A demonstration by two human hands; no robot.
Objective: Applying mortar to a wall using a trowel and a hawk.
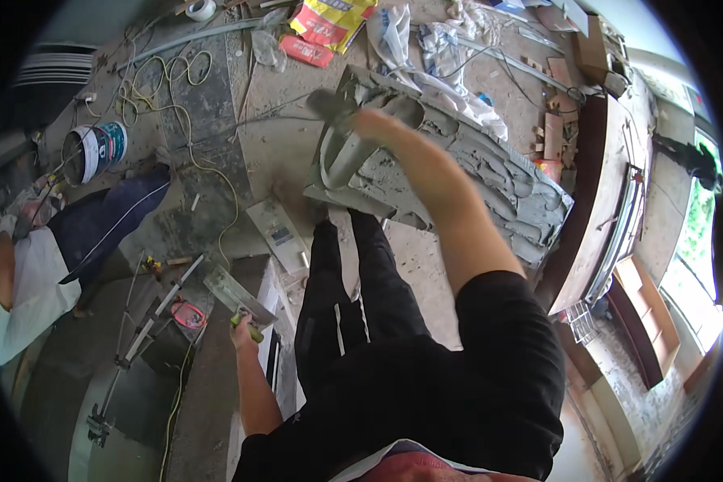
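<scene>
My left hand [245,331] is closed round the green handle of a plastering trowel [231,291], whose flat rectangular blade points up and away. My right hand [371,125] is stretched out over a large board [317,191] spread with wet grey mortar [482,173]. It is smeared by motion and appears to grip a dark grey, mortar-coated tool [328,104], whose exact kind is too blurred to tell. Broad scooped furrows run through the mortar. Just beyond my left shin, a light rectangular panel [279,234] lies on the floor.
At the left, a co-worker [36,281] bends near a white bucket [95,153]. A yellow cord [191,132] loops over the floor beside a metal tripod [140,333]. Bags [333,20] and plastic sheeting [442,56] lie beyond the board; a wooden cabinet piece [590,201] stands right.
</scene>
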